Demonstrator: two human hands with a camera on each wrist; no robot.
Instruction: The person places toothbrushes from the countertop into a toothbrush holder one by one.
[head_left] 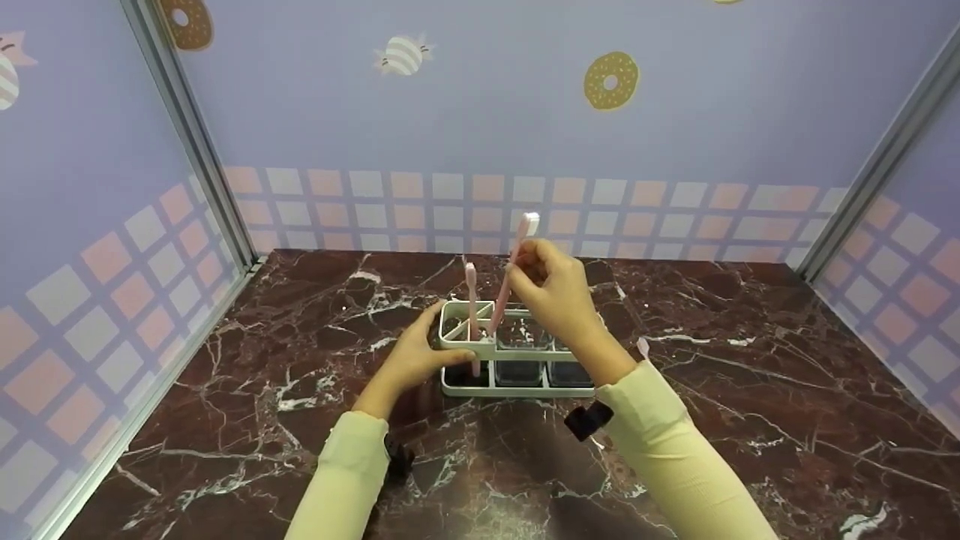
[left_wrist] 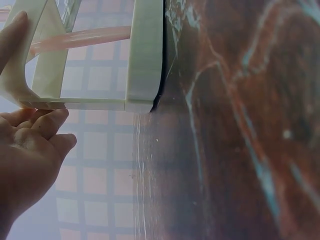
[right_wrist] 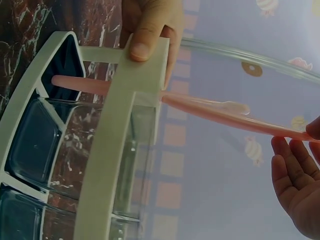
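A white toothbrush holder (head_left: 472, 391) with divided slots in its upper tier stands on the dark table. My left hand (head_left: 412, 354) grips its left end, the thumb over the front upper rail and the other fingers around the side. One pink toothbrush (head_left: 472, 296) is upright in a left slot, its lower end (right_wrist: 82, 84) showing below the top tier. Between thumb and fingers my right hand (head_left: 559, 289) pinches a second pink toothbrush (right_wrist: 220, 119) by its upper handle. This one slants, bristle head up, with its lower end at the slots next to the first toothbrush.
Clear cups (right_wrist: 37, 145) sit in the holder's middle and right sections. Beyond my right wrist, a small pale pink tip (head_left: 643, 346) shows near the sleeve. Patterned panels (head_left: 480, 135) enclose the marble-look table (head_left: 750, 420) at the back and sides.
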